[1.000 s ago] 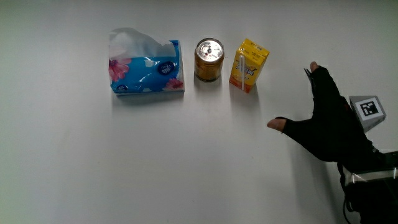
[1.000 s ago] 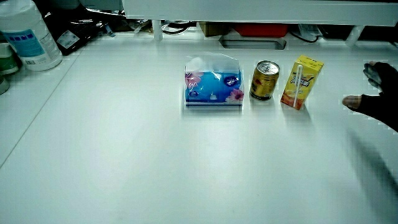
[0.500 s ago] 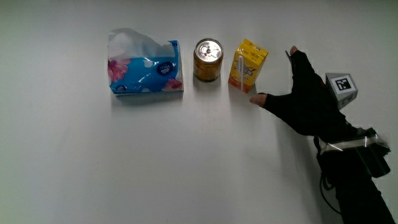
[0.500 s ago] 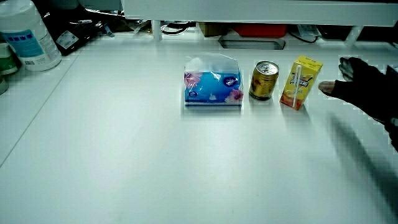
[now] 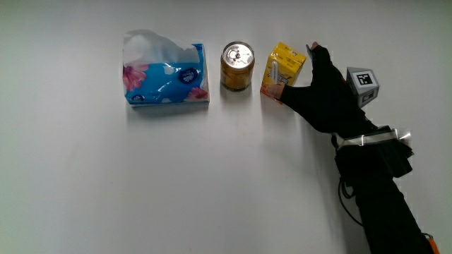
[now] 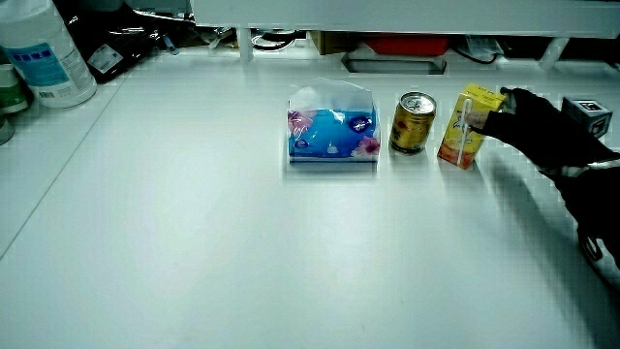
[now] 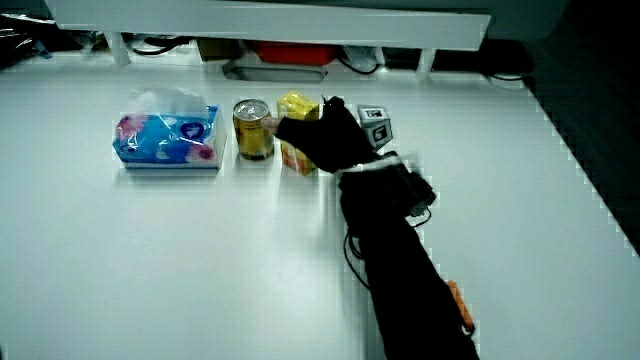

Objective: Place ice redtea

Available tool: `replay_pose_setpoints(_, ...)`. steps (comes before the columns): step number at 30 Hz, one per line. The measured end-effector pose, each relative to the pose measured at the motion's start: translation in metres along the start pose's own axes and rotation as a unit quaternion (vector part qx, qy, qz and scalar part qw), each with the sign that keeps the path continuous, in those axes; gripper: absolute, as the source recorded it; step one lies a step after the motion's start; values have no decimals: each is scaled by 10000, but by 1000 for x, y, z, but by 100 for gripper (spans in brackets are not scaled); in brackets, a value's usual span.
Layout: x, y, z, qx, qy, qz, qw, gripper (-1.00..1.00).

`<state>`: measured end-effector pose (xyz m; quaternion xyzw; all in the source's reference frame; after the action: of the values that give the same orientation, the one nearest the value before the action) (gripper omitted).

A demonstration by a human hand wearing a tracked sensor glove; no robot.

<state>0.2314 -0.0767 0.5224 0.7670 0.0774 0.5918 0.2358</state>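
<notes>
Three items in a row on worktop (image 5: 212, 183): tissue pack (image 5: 166, 77), can (image 5: 236, 67), ice redtea carton (image 5: 282, 70) beside can; hand (image 5: 325, 95) at carton's 3 o'clock, thumb and fingers apart, touching it, not yet clamped; step: grasp; next, judged: close, lift w/o knocking can.

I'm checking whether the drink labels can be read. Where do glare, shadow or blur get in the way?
Main view: even light, a bright glint on the can top, and the hand covers one edge of the yellow carton. In a side view the forearm smears and throws a soft shadow on the table. In a side view the hand hides most of the carton.
</notes>
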Motion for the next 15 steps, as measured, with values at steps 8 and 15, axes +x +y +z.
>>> replay_pose_setpoints(8,7,6,-8,26,79,-180,9998,0)
replay_pose_setpoints(15,7,7,-12,-56,107,-184,9998,0)
